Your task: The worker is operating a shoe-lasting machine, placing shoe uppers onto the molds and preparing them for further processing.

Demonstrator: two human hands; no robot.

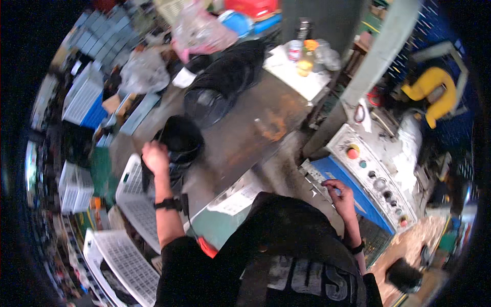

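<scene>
My left hand [156, 158] is closed at the near left edge of a black, bag-like thing [180, 137] with a round, dark mouth. The fingers seem to grip its rim, though their tips are partly hidden. Out to the right, my right hand [340, 195] has its fingers curled together beside the blue side [353, 192] of a control box. Whatever may be in those fingers is too small to make out. Small shiny metal pieces [314, 192] lie on the ledge next to it.
A long black roll-like object [225, 84] lies on the dark metal table [245, 138]. White plastic baskets [130, 261] stand at the left. The control panel [371, 176] has several knobs and red buttons. Bottles [304, 59] stand on a white board; a yellow curved part [434, 92] hangs at the right.
</scene>
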